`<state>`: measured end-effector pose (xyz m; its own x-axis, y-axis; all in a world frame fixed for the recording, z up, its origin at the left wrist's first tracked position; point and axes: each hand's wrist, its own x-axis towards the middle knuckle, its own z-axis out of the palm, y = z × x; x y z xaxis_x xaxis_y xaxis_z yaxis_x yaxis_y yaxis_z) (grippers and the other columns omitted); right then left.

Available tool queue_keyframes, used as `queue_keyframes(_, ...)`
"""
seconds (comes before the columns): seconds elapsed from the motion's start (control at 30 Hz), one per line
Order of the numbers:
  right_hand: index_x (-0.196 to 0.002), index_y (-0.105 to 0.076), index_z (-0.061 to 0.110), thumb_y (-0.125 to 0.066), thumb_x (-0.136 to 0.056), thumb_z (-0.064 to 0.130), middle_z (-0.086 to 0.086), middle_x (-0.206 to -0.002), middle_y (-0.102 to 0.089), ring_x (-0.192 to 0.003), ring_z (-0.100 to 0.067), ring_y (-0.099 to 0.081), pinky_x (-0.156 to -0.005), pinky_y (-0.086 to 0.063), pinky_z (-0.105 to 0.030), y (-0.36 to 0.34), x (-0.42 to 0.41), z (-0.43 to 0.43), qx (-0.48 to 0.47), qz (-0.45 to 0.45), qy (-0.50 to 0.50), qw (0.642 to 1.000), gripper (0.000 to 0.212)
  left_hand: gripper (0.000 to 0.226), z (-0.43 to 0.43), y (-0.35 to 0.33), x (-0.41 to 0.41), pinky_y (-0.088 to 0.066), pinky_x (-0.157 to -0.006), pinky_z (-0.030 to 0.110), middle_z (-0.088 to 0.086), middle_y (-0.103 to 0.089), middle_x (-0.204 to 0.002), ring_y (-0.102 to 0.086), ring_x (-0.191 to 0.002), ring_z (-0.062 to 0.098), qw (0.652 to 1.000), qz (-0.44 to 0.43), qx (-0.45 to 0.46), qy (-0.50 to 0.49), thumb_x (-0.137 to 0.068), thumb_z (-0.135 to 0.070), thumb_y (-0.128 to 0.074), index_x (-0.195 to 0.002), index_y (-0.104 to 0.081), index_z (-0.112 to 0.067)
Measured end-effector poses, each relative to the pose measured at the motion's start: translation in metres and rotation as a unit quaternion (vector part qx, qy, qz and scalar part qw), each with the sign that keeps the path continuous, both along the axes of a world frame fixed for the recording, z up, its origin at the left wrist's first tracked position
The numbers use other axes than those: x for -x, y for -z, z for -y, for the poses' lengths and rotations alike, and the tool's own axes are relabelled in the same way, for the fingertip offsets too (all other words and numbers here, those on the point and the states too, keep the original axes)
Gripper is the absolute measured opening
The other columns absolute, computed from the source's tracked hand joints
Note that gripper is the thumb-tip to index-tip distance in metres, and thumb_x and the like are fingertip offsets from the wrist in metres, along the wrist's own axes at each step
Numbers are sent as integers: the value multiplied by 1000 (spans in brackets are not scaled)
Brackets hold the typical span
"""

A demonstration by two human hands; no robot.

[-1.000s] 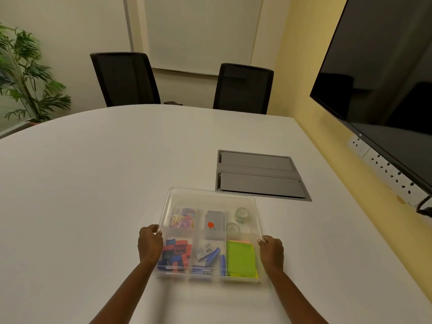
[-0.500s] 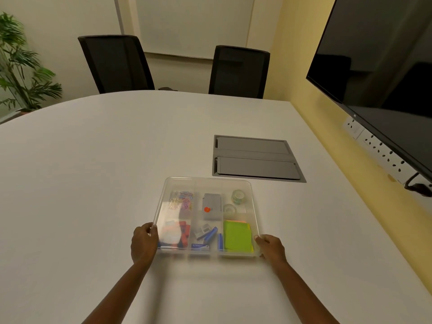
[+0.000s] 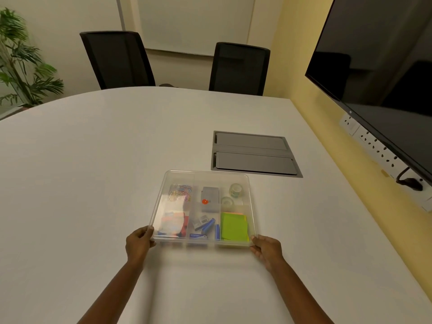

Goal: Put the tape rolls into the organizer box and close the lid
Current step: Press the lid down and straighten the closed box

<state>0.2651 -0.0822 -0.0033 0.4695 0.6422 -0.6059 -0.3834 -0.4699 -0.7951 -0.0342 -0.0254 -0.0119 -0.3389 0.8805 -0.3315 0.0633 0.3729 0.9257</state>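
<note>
Left hand [image 3: 139, 244]: sat at the near-left corner of the clear box, fingers curled against its side, thumb on the rim.
Right hand [image 3: 265, 250]: gripped the near-right corner, fingers curled under the edge.
Forearms: both bare, reaching forward from the near edge, converging slightly toward the hands.

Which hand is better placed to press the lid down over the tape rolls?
Right, probably. The right hand grips the clear plastic organizer box at its near right corner, the side where both clear tape rolls sit. The left hand holds the opposite corner.
</note>
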Motion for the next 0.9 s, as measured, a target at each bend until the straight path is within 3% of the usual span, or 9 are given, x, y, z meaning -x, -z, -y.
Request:
queue_keyframes(0.07, -69, -55, 6, -59, -85, -8, -10, -68, -55, -59, -18, -51, -36, -52, -12, 0, 1, 0, -5, -1, 4, 1000, 22, 30, -1, 0, -1, -54, -51, 22, 26, -60, -107, -54, -82, 36, 1000, -2, -2, 3, -90, -7, -53, -114, -56, 10)
queue_keyframes(0.27, -87, -59, -3, -61, -85, -7, -15, -76, -57, -59, -19, -52, -37, -52, -12, 1, 0, 1, -23, 5, 2, 1000, 5, 29, 5, -6, -15, -47, -76, 42, 29, -60, -101, -56, -76, 37, 997, -79, -20, 5, -94, -9, -43, -115, -53, 9)
queue_keyframes(0.37, -116, -53, -5, -65, -84, 0, -22, -102, -57, -78, -32, -60, -60, -60, -20, 2, 1, 3, 6, 192, -69, 979, 34, 33, 11, -5, -21, -45, -83, 46, 21, -55, -113, -56, -97, 37, 982, -189, -15, 27, -97, -28, -33, -116, -48, -6)
queue_keyframes(0.43, -130, -44, 0, -63, -86, 5, -21, -129, -49, -111, -37, -55, -91, -51, -37, 2, 4, 2, 22, 379, -148, 913, 48, 39, 12, -5, -21, -43, -93, 49, 20, -52, -127, -52, -113, 38, 960, -274, -30, 55, -95, -35, -35, -125, -43, -11)
queue_keyframes(0.5, -139, -33, 5, -57, -91, 14, -17, -149, -31, -136, -30, -35, -106, -38, -37, 4, 13, 2, 18, 491, -230, 840, 54, 66, 10, -1, -21, -37, -106, 52, 26, -39, -142, -40, -130, 41, 911, -378, -68, 152, -93, -49, -25, -136, -33, 0)
queue_keyframes(0.63, -147, -11, 13, -38, -93, 48, -10, -159, -5, -147, -24, -5, -116, -24, -35, 16, 36, 7, 22, 499, -279, 820, 70, 130, 0, 8, -25, -11, -118, 44, 17, -7, -156, -9, -145, 29, 853, -460, -52, 241, -48, -87, 21, -143, -6, -3)
queue_keyframes(0.73, -147, -8, 16, 8, -56, 90, -13, -159, -5, -147, -26, -7, -115, -29, -38, 19, 37, 9, 34, 491, -258, 831, 118, 132, -1, 9, -28, -10, -118, 43, 16, -7, -156, -8, -145, 27, 842, -473, -34, 256, -45, -88, 22, -143, -6, -5)
queue_keyframes(0.8, -147, -7, 16, 25, -33, 92, -15, -158, -5, -147, -27, -9, -115, -29, -37, 19, 33, 6, 52, 506, -273, 816, 141, 131, -2, 10, -27, -12, -118, 43, 16, -10, -156, -10, -145, 28, 838, -480, -32, 258, -47, -87, 21, -143, -10, -5)
queue_keyframes(0.9, -147, -4, 16, 33, -30, 87, -14, -158, -3, -147, -26, -6, -115, -26, -39, 15, 34, 4, 90, 522, -304, 792, 142, 131, -2, 10, -27, -11, -118, 46, 17, -13, -155, -11, -144, 29, 836, -481, -37, 262, -48, -87, 21, -143, -14, -4)
